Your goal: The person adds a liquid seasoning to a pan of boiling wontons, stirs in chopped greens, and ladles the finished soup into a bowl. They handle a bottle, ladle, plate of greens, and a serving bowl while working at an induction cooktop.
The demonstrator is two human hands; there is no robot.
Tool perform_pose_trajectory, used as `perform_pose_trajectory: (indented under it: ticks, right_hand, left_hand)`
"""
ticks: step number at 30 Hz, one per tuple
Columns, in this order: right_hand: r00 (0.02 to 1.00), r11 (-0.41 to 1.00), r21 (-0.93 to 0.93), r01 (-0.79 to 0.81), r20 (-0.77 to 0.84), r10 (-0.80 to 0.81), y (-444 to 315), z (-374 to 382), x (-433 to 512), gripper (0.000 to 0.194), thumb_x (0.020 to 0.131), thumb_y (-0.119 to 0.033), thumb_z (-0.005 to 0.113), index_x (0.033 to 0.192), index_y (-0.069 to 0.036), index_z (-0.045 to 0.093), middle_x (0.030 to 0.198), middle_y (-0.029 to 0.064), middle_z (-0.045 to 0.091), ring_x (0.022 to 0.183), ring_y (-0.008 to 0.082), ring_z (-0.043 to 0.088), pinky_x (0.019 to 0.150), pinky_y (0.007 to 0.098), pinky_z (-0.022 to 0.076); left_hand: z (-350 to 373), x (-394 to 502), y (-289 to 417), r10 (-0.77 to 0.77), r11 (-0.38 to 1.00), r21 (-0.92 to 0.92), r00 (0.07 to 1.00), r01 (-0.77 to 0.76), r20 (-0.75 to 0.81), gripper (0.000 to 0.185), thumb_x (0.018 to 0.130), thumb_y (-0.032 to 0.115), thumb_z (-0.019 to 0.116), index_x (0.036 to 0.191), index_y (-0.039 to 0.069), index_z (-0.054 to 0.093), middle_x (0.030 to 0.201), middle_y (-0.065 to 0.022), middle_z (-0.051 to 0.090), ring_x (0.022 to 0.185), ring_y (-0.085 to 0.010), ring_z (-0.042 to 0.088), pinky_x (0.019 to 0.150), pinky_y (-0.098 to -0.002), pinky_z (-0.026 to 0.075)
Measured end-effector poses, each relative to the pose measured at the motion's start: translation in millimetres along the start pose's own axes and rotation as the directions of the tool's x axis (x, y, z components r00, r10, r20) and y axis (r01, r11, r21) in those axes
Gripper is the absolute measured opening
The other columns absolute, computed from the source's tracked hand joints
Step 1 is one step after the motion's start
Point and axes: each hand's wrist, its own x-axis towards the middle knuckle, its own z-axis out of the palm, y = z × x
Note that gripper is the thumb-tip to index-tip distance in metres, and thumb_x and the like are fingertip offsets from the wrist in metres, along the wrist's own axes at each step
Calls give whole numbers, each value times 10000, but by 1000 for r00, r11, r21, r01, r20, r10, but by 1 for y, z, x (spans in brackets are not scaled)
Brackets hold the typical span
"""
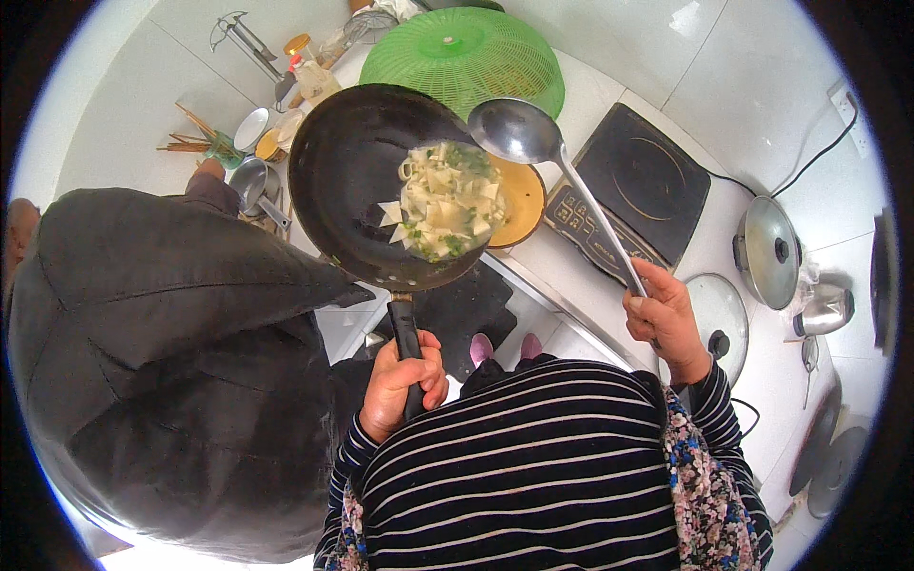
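Observation:
My left hand (pixel 405 385) is closed around the black handle of a dark wok (pixel 343 157). In the wok, flat pale pieces with chopped greens and cloudy liquid (pixel 450 203) lie towards the right side. My right hand (pixel 664 307) grips the long handle of a metal ladle (pixel 515 132), whose bowl is over the wok's right rim. Partly behind the wok is a yellow-orange round vessel (pixel 525 203); what it holds is mostly hidden. To its right a black induction cooker (pixel 643 178) stands on the white counter with no pot on it.
A person in a dark jacket (pixel 164 321) is close on the left. A green mesh food cover (pixel 464 57) stands behind the wok. Small saucepans (pixel 250 182), bottles and chopsticks (pixel 196 143) are at the left; a glass lid (pixel 721 314) and a lidded pot (pixel 767 250) are at the right.

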Motion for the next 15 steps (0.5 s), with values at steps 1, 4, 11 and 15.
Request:
perform_pose_trajectory:
  ticks: [1,4,11,15]
  right_hand:
    - [1000,1000,-2,9,2,-9,0,0,1,561,833,79,503,1373,-68,461,759,47,517,462,55,346,411,208,281]
    - [1000,1000,-3,7,3,-7,-1,1,4,581,824,82,499,1380,-79,457,741,47,503,451,54,331,401,207,267]
    - [1000,999,-54,-4,-27,2,0,4,10,572,824,83,504,1372,-74,468,749,40,505,459,54,335,409,207,274]
    - [999,994,-101,40,0,-40,3,8,13,559,825,69,533,1365,-64,475,767,36,524,486,49,360,426,202,287]
  left_hand:
    - [1,0,0,4,1000,10,1000,-4,-8,312,750,9,546,1032,-39,423,603,-71,430,424,-185,445,453,-318,382]
    - [2,2,4,13,1000,26,1000,-13,-12,321,748,3,547,1037,-45,417,609,-74,441,427,-186,450,457,-317,390]
    - [0,4,9,27,993,117,998,-21,-51,331,750,18,555,1042,-55,417,624,-76,468,441,-186,474,476,-307,411]
    - [-3,5,12,39,989,143,998,-31,-53,335,750,29,563,1041,-51,420,629,-75,476,447,-185,480,478,-301,412]
